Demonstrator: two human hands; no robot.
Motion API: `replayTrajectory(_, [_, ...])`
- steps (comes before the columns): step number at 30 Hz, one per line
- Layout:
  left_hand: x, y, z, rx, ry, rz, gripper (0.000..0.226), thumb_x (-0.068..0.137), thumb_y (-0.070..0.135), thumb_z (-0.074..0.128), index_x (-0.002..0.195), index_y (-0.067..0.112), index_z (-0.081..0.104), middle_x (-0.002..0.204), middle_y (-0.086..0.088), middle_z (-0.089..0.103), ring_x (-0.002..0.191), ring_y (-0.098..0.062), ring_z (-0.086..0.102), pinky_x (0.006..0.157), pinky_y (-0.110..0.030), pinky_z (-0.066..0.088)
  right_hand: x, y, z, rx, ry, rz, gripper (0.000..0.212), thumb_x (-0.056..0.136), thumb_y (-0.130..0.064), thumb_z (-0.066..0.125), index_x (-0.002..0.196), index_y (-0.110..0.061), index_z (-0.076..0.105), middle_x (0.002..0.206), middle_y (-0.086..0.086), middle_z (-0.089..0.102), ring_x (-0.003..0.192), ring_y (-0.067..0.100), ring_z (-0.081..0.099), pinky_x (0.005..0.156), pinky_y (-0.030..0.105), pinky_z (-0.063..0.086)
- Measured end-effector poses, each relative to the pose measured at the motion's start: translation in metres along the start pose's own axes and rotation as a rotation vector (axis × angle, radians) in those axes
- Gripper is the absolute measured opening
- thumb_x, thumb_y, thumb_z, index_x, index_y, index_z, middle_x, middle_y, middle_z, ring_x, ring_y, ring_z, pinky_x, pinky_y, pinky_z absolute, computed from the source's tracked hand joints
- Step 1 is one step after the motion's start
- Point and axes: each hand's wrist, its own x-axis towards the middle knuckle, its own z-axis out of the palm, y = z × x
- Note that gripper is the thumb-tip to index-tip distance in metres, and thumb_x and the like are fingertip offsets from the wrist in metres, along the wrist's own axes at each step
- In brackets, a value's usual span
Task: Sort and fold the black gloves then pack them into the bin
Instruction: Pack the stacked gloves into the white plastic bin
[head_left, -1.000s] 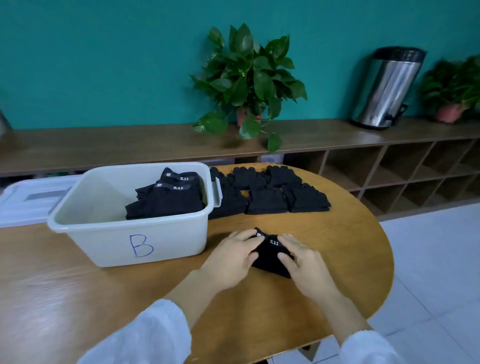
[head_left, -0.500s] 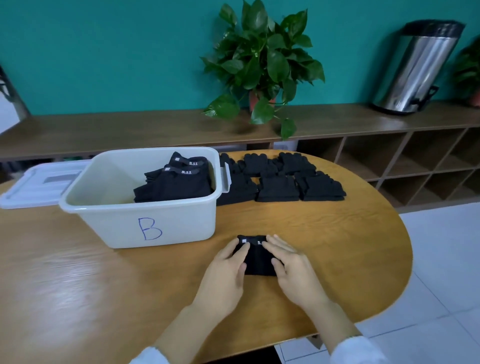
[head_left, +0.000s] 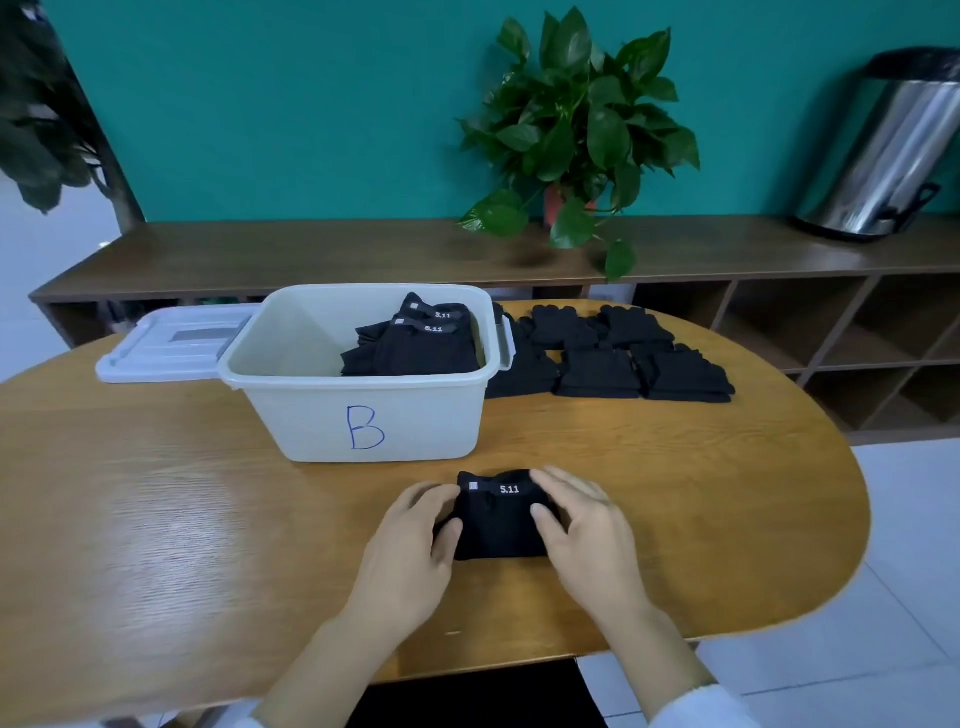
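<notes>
A folded black glove bundle (head_left: 498, 519) with a "5.11" label lies on the wooden table (head_left: 156, 519) in front of the white bin (head_left: 363, 410) marked "B". My left hand (head_left: 410, 551) grips its left side, with the thumb on top. On its right side my right hand (head_left: 587, 535) grips it, fingers curled over the far corner. Inside the bin, against its right wall, sit two folded glove bundles (head_left: 421, 343). Several unfolded black gloves (head_left: 613, 353) lie in rows to the right of the bin.
The bin's lid (head_left: 171, 345) lies flat at its left. Behind the table runs a low wooden shelf (head_left: 311, 254) with a potted plant (head_left: 571, 130) and a steel pedal bin (head_left: 883, 150). The table's rounded edge drops off at the right.
The bundle has been turned square to me and both hands have closed in on its sides. The view has tilted up and shifted left.
</notes>
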Motion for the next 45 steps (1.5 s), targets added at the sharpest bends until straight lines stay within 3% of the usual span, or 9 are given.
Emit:
replayTrajectory(3, [0.005, 0.006, -0.002, 0.039, -0.088, -0.056, 0.038, 0.101, 0.027, 0.046, 0.137, 0.036, 0.040, 0.126, 0.011, 0.050, 0.117, -0.010, 0.051, 0.096, -0.031, 0.046, -0.001, -0.004, -0.007, -0.115, -0.026, 0.100, 0.046, 0.094, -0.033, 0.062, 0.138, -0.029, 0.054, 0.137, -0.010, 0.056, 0.126, 0.012, 0.049, 0.098, 0.029, 0.045])
replayTrajectory(8, [0.008, 0.018, 0.002, 0.072, -0.163, -0.034, 0.045, 0.101, 0.020, 0.045, 0.140, 0.037, 0.030, 0.120, 0.005, 0.055, 0.111, -0.016, 0.050, 0.089, -0.033, 0.047, -0.004, -0.009, -0.002, -0.082, -0.110, 0.165, 0.053, 0.095, -0.031, 0.061, 0.145, -0.025, 0.044, 0.141, -0.007, 0.051, 0.120, 0.011, 0.053, 0.097, 0.024, 0.044])
replayTrajectory(12, [0.010, 0.022, 0.006, 0.037, -0.156, -0.059, 0.049, 0.097, 0.010, 0.049, 0.139, 0.034, 0.036, 0.111, 0.005, 0.053, 0.105, -0.016, 0.052, 0.085, -0.027, 0.044, -0.002, -0.014, 0.005, -0.036, -0.093, 0.199, 0.057, 0.095, -0.020, 0.061, 0.148, -0.022, 0.040, 0.142, -0.002, 0.050, 0.123, 0.015, 0.051, 0.102, 0.025, 0.042])
replayTrajectory(17, [0.011, 0.021, 0.010, -0.073, -0.142, -0.126, 0.054, 0.096, 0.003, 0.051, 0.142, 0.030, 0.045, 0.133, 0.005, 0.053, 0.127, -0.012, 0.047, 0.099, -0.016, 0.034, -0.004, -0.015, 0.008, 0.038, -0.052, 0.206, 0.053, 0.093, -0.008, 0.062, 0.143, -0.021, 0.047, 0.137, -0.004, 0.054, 0.122, 0.012, 0.052, 0.102, 0.018, 0.039])
replayTrajectory(26, [0.006, 0.025, 0.010, -0.130, -0.110, -0.081, 0.055, 0.098, 0.003, 0.051, 0.144, 0.031, 0.045, 0.120, 0.002, 0.057, 0.116, -0.015, 0.050, 0.073, 0.006, 0.027, -0.012, -0.012, 0.002, 0.222, 0.041, 0.228, 0.048, 0.091, -0.001, 0.063, 0.134, -0.020, 0.057, 0.124, -0.009, 0.060, 0.081, -0.011, 0.054, 0.074, -0.003, 0.038])
replayTrajectory(28, [0.007, 0.033, 0.005, -0.148, -0.087, -0.040, 0.055, 0.096, 0.002, 0.052, 0.142, 0.032, 0.047, 0.109, 0.011, 0.053, 0.099, -0.005, 0.054, 0.075, 0.003, 0.032, -0.012, -0.015, -0.007, 0.250, 0.075, 0.227, 0.048, 0.090, 0.000, 0.064, 0.134, -0.020, 0.058, 0.118, -0.011, 0.060, 0.077, -0.007, 0.056, 0.072, -0.002, 0.039])
replayTrajectory(32, [0.017, 0.055, -0.013, -0.200, -0.042, 0.040, 0.054, 0.095, 0.001, 0.055, 0.139, 0.032, 0.052, 0.116, 0.013, 0.055, 0.112, -0.003, 0.052, 0.084, 0.004, 0.030, -0.005, -0.029, -0.034, 0.282, 0.160, 0.184, 0.048, 0.089, -0.002, 0.066, 0.133, -0.022, 0.060, 0.112, -0.016, 0.062, 0.086, -0.010, 0.057, 0.074, -0.001, 0.040])
replayTrajectory(38, [0.041, 0.096, -0.077, -0.247, 0.067, 0.188, 0.052, 0.096, 0.003, 0.055, 0.135, 0.038, 0.054, 0.115, 0.018, 0.055, 0.096, -0.006, 0.055, 0.079, 0.003, 0.035, 0.028, -0.077, -0.087, 0.321, 0.258, 0.032, 0.047, 0.089, -0.003, 0.067, 0.128, -0.029, 0.062, 0.103, -0.033, 0.053, 0.087, -0.008, 0.056, 0.072, -0.001, 0.039])
replayTrajectory(45, [0.107, 0.094, -0.156, -0.184, 0.140, 0.220, 0.051, 0.094, 0.005, 0.058, 0.135, 0.035, 0.056, 0.127, 0.011, 0.060, 0.121, -0.007, 0.053, 0.103, -0.023, 0.043, 0.107, -0.138, -0.102, 0.351, 0.239, -0.062, 0.045, 0.089, -0.006, 0.067, 0.129, -0.027, 0.063, 0.104, -0.015, 0.063, 0.086, 0.009, 0.057, 0.076, 0.007, 0.043])
